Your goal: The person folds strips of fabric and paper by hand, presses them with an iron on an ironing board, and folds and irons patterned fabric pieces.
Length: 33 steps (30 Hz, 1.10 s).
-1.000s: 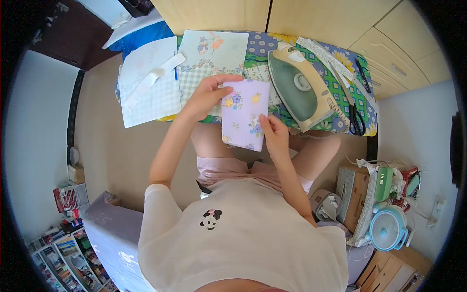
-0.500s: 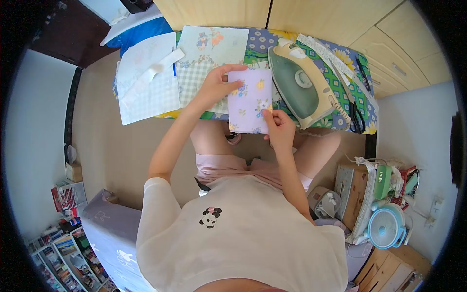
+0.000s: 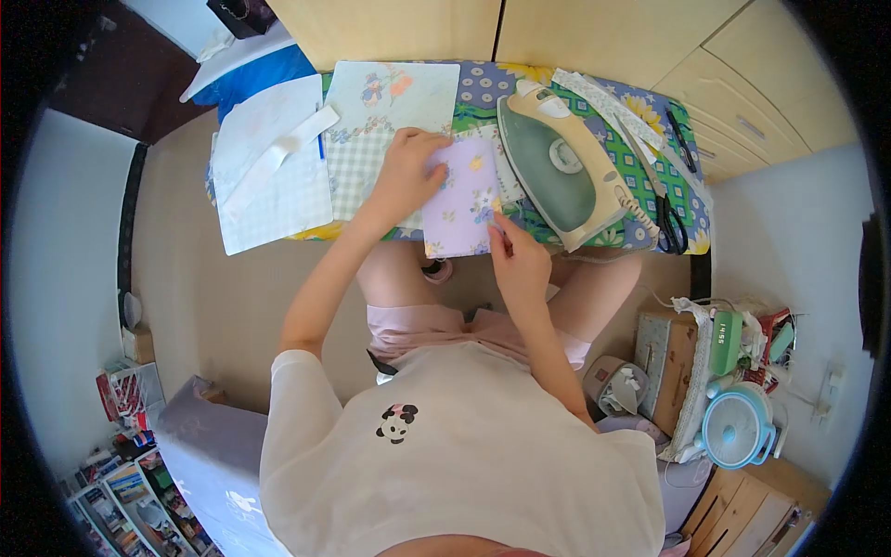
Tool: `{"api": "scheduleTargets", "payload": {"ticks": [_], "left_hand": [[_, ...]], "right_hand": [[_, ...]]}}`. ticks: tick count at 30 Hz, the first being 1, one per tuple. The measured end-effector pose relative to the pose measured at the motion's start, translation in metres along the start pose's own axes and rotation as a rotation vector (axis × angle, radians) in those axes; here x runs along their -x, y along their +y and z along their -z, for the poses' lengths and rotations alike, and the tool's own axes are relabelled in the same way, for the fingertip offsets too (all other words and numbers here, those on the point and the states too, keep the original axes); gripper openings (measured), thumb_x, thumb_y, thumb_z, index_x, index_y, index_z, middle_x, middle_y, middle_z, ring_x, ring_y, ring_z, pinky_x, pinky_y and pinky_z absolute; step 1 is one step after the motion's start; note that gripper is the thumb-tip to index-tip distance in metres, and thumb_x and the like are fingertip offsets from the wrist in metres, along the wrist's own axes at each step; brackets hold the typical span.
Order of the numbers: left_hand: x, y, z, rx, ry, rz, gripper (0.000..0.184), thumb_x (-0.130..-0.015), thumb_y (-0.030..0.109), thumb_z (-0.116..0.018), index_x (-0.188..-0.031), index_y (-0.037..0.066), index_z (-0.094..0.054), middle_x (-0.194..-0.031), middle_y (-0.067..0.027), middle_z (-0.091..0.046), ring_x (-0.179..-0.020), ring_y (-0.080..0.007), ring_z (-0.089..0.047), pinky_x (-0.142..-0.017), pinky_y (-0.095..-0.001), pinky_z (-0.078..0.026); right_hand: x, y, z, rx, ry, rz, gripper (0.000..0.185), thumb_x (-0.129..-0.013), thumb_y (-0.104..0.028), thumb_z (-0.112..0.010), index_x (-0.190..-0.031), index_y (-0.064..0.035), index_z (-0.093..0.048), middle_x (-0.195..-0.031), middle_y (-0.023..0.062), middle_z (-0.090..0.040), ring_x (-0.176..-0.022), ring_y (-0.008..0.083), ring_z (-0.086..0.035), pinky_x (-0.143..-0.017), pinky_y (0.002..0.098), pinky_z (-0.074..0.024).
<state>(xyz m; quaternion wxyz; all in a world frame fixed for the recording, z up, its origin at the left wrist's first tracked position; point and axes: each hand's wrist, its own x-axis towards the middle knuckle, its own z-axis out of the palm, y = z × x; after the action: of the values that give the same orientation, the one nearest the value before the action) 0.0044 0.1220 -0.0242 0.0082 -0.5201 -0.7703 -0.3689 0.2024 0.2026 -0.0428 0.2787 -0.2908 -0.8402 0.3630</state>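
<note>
A folded lilac cloth with a flower print (image 3: 459,200) is held at the front edge of the patterned table cover (image 3: 483,84). My left hand (image 3: 411,174) grips its upper left side, fingers behind and thumb on top. Lower on the right edge, my right hand (image 3: 518,262) pinches it between thumb and fingers. Just right of the cloth, a cream and green iron (image 3: 561,162) lies on its side. Behind my left hand is a pale checked fabric sheet (image 3: 362,167), and a small printed piece (image 3: 508,176) shows beside the lilac cloth.
At the left lie a white checked sheet (image 3: 269,200), a white strip (image 3: 290,144) and a blue pen (image 3: 321,147). Black-handled scissors (image 3: 670,223), a ruler (image 3: 691,176) and a black tool (image 3: 680,139) are at the right. Cabinets (image 3: 613,32) stand behind.
The lilac cloth went up, then slightly down and left, and is now tilted a little. Both hands moved with it and kept hold. The whole view has shifted slightly.
</note>
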Motion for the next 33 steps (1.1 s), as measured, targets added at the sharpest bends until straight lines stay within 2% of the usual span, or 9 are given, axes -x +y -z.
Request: {"api": "scheduleTargets", "payload": {"ticks": [6,9,15,17,20,27,29,31,33], "left_hand": [[0.001,0.024,-0.004,-0.482,0.054,-0.163,0.033,-0.071,0.004,-0.059,-0.103,-0.002,-0.058,-0.125,-0.013,-0.048,-0.121,-0.0345,-0.039,-0.098,-0.0406,-0.036],[-0.003,0.014,-0.017,-0.301,-0.013,-0.357,0.037,-0.072,0.005,-0.058,-0.109,0.0,-0.055,-0.128,-0.0138,-0.047,-0.125,-0.0356,-0.036,-0.1,-0.0455,-0.033],[0.005,0.025,-0.032,-0.225,-0.136,-0.165,0.038,-0.078,0.009,-0.054,-0.115,-0.001,-0.051,-0.133,-0.0156,-0.041,-0.125,-0.0367,-0.035,-0.103,-0.0492,-0.03],[0.005,0.033,-0.033,-0.277,-0.148,-0.164,0.038,-0.08,0.011,-0.053,-0.115,-0.001,-0.05,-0.135,-0.0154,-0.039,-0.126,-0.0369,-0.033,-0.102,-0.0513,-0.028],[0.007,0.033,-0.036,-0.328,-0.146,-0.17,0.038,-0.081,0.015,-0.053,-0.116,0.0,-0.05,-0.137,-0.0149,-0.037,-0.127,-0.0372,-0.031,-0.103,-0.0551,-0.024],[0.011,0.031,-0.038,-0.343,-0.153,-0.178,0.047,-0.083,0.031,-0.053,-0.118,-0.001,-0.049,-0.14,-0.0156,-0.032,-0.13,-0.0366,-0.027,-0.105,-0.0558,-0.017],[0.01,0.033,-0.036,-0.336,-0.163,-0.184,0.053,-0.083,0.036,-0.053,-0.118,-0.002,-0.049,-0.14,-0.0168,-0.031,-0.131,-0.0368,-0.025,-0.105,-0.0558,-0.016],[0.01,0.034,-0.035,-0.329,-0.174,-0.191,0.058,-0.082,0.042,-0.054,-0.119,-0.003,-0.048,-0.141,-0.018,-0.03,-0.132,-0.0369,-0.023,-0.105,-0.0559,-0.016],[0.01,0.033,-0.036,-0.335,-0.169,-0.188,0.064,-0.08,0.046,-0.055,-0.118,-0.005,-0.048,-0.14,-0.0195,-0.03,-0.133,-0.0372,-0.021,-0.105,-0.0564,-0.014]], "right_hand": [[0.001,0.0,0.001,0.038,-0.062,-0.038,0.021,-0.082,-0.017,-0.06,-0.101,-0.0076,-0.064,-0.079,0.0128,-0.064,-0.063,0.0261,-0.062,-0.056,0.0341,-0.0483],[0.002,0.002,0.001,0.042,-0.05,-0.016,0.021,-0.082,-0.016,-0.06,-0.101,-0.0078,-0.064,-0.079,0.0124,-0.064,-0.064,0.0265,-0.062,-0.057,0.0347,-0.0483],[0.005,0.004,-0.001,0.053,-0.033,0.002,0.022,-0.082,-0.016,-0.061,-0.102,-0.008,-0.064,-0.078,0.0113,-0.064,-0.063,0.0268,-0.062,-0.056,0.035,-0.0485],[0.005,0.002,0.001,0.067,-0.035,0.017,0.022,-0.08,-0.01,-0.065,-0.101,-0.0046,-0.066,-0.072,0.0119,-0.063,-0.054,0.014,-0.056,-0.053,0.0258,-0.046],[0.008,-0.009,0.017,0.15,-0.137,0.006,0.017,-0.081,-0.015,-0.062,-0.096,-0.0073,-0.065,-0.073,0.0116,-0.063,-0.061,0.0271,-0.062,-0.054,0.0347,-0.0482],[-0.039,-0.061,0.114,0.104,0.077,0.261,0.013,-0.077,-0.009,-0.065,-0.09,-0.005,-0.065,-0.067,0.0074,-0.059,-0.054,0.0204,-0.057,-0.052,0.028,-0.0456],[-0.07,-0.068,0.13,0.237,0.05,0.254,0.021,-0.08,-0.007,-0.064,-0.1,-0.0017,-0.064,-0.084,0.0098,-0.061,-0.072,0.0176,-0.058,-0.062,0.0265,-0.0456],[-0.107,-0.063,0.13,0.514,0.011,0.476,0.032,-0.083,-0.017,-0.062,-0.111,-0.0034,-0.059,-0.088,0.0128,-0.059,-0.08,0.0259,-0.058,-0.072,0.0315,-0.0452],[-0.131,-0.05,0.122,0.516,-0.159,0.498,0.049,-0.081,-0.028,-0.062,-0.124,-0.0071,-0.049,-0.093,0.0162,-0.061,-0.08,0.0333,-0.06,-0.069,0.0419,-0.0475]]}}
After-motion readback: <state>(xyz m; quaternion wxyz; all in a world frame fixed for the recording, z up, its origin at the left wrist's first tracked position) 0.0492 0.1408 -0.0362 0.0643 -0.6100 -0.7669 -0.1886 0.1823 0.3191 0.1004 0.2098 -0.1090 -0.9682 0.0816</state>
